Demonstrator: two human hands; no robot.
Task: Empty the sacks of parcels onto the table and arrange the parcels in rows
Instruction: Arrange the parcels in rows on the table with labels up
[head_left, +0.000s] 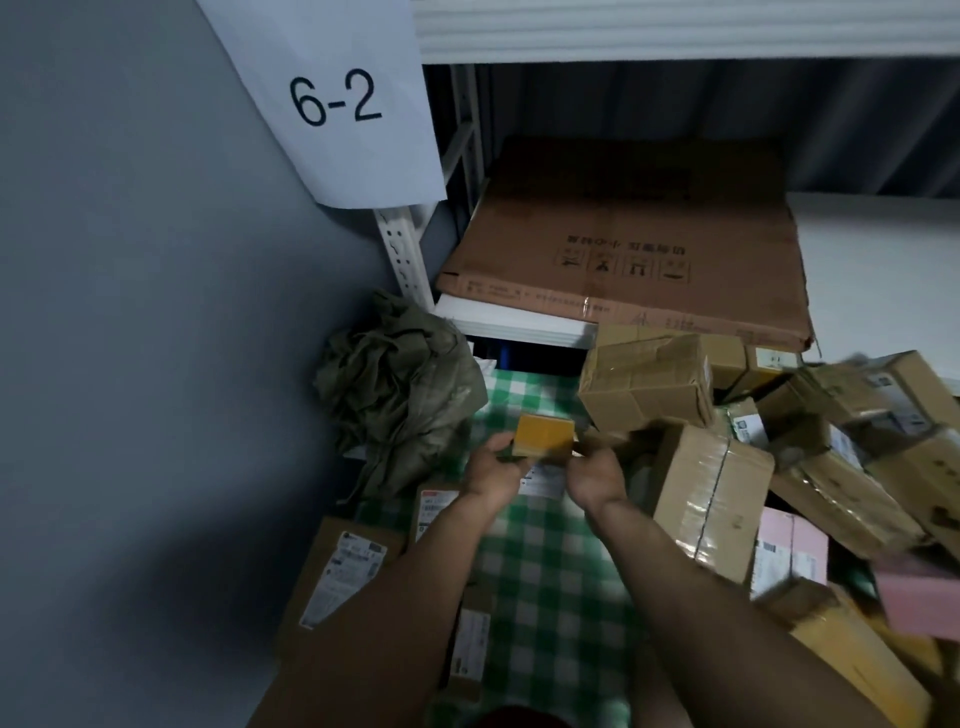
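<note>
A small yellow parcel (544, 435) is held between both hands above the green-and-white checked table (540, 582). My left hand (493, 473) grips its left end and my right hand (597, 475) grips its right end. A crumpled olive sack (400, 395) lies empty at the table's far left corner. A loose heap of brown cardboard parcels (717, 499) covers the right side, with a taped box (647, 382) on top and pink parcels (792, 551) lower down. Flat labelled parcels (345, 577) lie along the left edge under my left forearm.
A large flat cardboard box (628, 244) lies on a white shelf behind the table. A metal shelf post (402, 254) stands at the back left, with a paper sign reading 6-2 (337, 98) above it. A grey wall (145, 312) borders the left.
</note>
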